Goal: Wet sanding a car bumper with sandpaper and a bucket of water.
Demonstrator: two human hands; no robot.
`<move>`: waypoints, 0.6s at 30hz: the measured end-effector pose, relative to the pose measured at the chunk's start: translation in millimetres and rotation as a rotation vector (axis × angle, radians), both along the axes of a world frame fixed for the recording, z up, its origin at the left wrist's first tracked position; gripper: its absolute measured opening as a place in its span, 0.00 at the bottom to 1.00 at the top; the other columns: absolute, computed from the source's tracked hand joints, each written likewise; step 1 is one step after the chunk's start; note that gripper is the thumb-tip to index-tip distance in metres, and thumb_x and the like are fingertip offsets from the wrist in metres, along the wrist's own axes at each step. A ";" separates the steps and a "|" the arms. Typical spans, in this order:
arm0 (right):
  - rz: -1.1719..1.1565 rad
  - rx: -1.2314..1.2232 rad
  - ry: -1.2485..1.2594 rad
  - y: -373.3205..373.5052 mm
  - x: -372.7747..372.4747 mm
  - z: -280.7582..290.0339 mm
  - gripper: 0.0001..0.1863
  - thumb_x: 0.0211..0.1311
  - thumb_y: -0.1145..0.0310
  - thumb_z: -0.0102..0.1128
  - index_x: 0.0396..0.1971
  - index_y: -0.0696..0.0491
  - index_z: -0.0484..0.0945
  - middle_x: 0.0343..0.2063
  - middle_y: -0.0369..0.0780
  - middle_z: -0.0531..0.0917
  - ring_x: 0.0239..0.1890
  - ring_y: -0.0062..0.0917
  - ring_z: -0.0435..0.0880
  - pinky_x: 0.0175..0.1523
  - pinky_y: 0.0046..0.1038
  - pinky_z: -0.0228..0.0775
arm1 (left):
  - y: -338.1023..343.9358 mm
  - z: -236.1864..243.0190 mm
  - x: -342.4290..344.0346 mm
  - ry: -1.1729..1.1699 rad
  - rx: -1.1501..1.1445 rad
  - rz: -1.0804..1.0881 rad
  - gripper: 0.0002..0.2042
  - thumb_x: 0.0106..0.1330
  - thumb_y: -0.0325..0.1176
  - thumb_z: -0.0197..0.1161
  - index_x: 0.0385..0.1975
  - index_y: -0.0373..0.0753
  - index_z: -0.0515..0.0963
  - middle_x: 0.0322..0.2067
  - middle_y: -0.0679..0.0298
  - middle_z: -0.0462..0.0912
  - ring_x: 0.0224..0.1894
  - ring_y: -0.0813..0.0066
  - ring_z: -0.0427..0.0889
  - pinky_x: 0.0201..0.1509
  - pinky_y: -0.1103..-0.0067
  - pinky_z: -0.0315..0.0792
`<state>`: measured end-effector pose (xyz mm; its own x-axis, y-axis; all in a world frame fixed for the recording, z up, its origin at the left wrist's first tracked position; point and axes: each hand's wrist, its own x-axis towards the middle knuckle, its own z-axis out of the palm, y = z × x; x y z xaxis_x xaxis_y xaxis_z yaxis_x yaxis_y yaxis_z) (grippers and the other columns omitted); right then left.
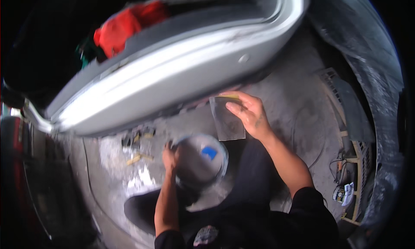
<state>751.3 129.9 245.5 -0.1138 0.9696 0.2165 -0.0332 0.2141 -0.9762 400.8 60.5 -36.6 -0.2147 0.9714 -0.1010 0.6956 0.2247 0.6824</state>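
thin dark-grey rectangular papery sheet (227,124), near curved silver car panel (173,78) | right hand (252,113) pinching its upper edge, good spot imo | probably light, bendy, tearable | left hand (170,157): can't tell grip

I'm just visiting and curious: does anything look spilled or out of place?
White patches on the grey floor, left of the round tub, resemble a spill, though I can't tell of what. Small scraps lie scattered nearby.

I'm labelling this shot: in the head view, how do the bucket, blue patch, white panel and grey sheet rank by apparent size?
1. White panel
2. Bucket
3. Grey sheet
4. Blue patch
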 end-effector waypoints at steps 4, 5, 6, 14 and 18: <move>0.173 -0.385 0.136 -18.3 -37.9 -126.8 0.12 0.78 0.72 0.61 0.53 0.62 0.85 0.45 0.38 0.90 0.47 0.19 0.86 0.54 0.27 0.77 | 11.9 33.5 39.5 0.021 0.325 0.018 0.18 0.71 0.36 0.69 0.58 0.37 0.83 0.59 0.45 0.82 0.61 0.40 0.79 0.65 0.55 0.73; 0.182 -0.356 -0.049 -20.5 -43.1 -162.6 0.11 0.77 0.73 0.61 0.50 0.62 0.85 0.45 0.42 0.90 0.46 0.23 0.88 0.51 0.29 0.78 | 15.4 45.1 48.6 0.037 0.341 -0.001 0.17 0.71 0.36 0.68 0.56 0.37 0.83 0.57 0.45 0.83 0.60 0.41 0.80 0.64 0.56 0.73; 0.234 -0.402 -0.373 -26.1 -57.6 -172.7 0.10 0.76 0.73 0.60 0.49 0.61 0.85 0.46 0.47 0.90 0.46 0.30 0.89 0.51 0.33 0.79 | 16.5 62.5 54.3 -0.036 0.271 -0.017 0.15 0.72 0.36 0.67 0.54 0.36 0.85 0.51 0.45 0.86 0.56 0.41 0.83 0.61 0.57 0.75; 0.424 -0.245 -1.176 -63.4 -128.3 -310.1 0.19 0.82 0.64 0.46 0.53 0.55 0.87 0.50 0.53 0.89 0.56 0.51 0.88 0.62 0.48 0.78 | -49.1 -29.2 40.5 -0.249 -0.406 -0.111 0.14 0.74 0.38 0.66 0.41 0.30 0.87 0.32 0.43 0.89 0.32 0.42 0.89 0.43 0.56 0.81; 0.429 -0.498 -0.825 -48.3 -113.5 -259.6 0.14 0.73 0.72 0.62 0.54 0.53 0.88 0.45 0.50 0.91 0.47 0.43 0.90 0.56 0.39 0.79 | -56.3 -14.6 43.0 -0.556 -0.487 -0.029 0.15 0.75 0.37 0.68 0.44 0.27 0.85 0.29 0.51 0.89 0.26 0.62 0.89 0.32 0.67 0.82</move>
